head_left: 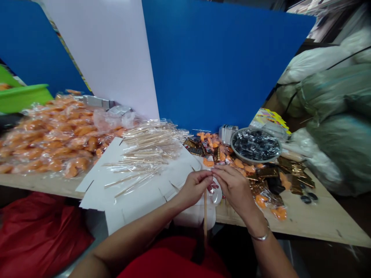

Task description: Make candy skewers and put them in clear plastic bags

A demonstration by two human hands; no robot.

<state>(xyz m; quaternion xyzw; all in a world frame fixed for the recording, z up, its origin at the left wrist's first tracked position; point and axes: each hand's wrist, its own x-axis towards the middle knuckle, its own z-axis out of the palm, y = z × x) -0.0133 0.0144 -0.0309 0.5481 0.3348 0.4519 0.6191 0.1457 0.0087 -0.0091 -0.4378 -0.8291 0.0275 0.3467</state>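
Two hands on my feed, the left hand (195,189) and right hand (234,189), pinch narrowly together on an upright wooden stick (205,216), where a slack grip could drop it past the table edge (304,226) below them.

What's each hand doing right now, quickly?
Left hand: closed in a pinch, holding a thin wooden stick near its top.
Right hand: closed in a pinch beside it; what it grips cannot be told.

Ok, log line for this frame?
left hand, right hand: meeting at wooden stick | beside: white card, bagged sticks, wrapped orange items
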